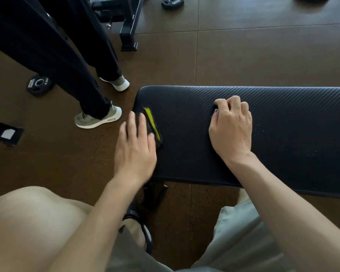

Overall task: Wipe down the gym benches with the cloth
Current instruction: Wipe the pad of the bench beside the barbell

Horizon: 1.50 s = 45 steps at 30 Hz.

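Note:
A black padded gym bench [283, 118] with a ribbed surface runs across the right half of the view. At its left end lies a dark cloth [152, 124] with a yellow-green stripe. My left hand [134, 146] lies flat on the cloth, fingers spread, pressing it onto the pad's left edge. My right hand [232, 126] rests on the middle of the pad with its fingers curled under, and nothing shows in it. Part of the cloth is hidden under my left hand.
Another person's legs in dark trousers and grey shoes [98, 119] stand just left of the bench end. Weight plates [38, 84] [172, 2] lie on the brown floor. A black machine frame [129, 39] stands at the back. My knees are below.

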Each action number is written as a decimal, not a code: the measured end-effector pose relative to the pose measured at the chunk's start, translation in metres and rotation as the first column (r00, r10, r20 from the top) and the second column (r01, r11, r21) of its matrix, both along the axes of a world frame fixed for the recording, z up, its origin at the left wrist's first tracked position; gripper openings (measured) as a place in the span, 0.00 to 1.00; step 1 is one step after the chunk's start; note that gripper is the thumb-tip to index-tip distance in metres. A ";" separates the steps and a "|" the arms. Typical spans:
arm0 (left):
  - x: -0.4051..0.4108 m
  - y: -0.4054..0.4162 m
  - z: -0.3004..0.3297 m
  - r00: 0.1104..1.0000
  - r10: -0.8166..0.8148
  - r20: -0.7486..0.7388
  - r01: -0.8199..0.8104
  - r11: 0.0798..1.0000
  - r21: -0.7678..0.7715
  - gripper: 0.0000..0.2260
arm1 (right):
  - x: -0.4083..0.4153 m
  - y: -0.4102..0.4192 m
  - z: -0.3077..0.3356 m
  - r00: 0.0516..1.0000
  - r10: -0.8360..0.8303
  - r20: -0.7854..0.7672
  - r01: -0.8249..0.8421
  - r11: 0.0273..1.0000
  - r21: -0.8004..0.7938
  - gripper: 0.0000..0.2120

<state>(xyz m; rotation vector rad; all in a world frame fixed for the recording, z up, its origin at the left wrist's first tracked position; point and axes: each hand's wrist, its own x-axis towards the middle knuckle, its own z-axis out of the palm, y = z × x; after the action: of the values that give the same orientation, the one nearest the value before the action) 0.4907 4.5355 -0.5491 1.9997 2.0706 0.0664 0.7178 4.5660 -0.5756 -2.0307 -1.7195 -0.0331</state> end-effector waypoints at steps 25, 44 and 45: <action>0.057 -0.036 -0.005 0.679 -0.722 -0.130 0.729 0.685 0.005 0.26 | 0.079 -0.010 -0.001 1.000 -0.020 0.022 0.019 1.000 0.013 0.16; 0.118 0.024 0.001 0.847 -0.532 -0.008 0.532 0.847 -0.027 0.26 | 0.085 -0.010 0.000 0.998 -0.047 -0.048 0.047 0.999 -0.006 0.14; 0.128 0.043 0.000 0.849 -0.529 -0.011 0.528 0.849 -0.018 0.26 | 0.085 -0.009 0.001 0.997 -0.058 -0.045 0.058 0.998 -0.001 0.14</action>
<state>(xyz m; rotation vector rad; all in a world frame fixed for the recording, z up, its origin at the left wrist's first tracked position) 0.6189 4.5788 -0.5488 2.4891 1.4442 -0.0709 0.8031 4.5567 -0.5749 -2.0645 -1.6332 -0.0065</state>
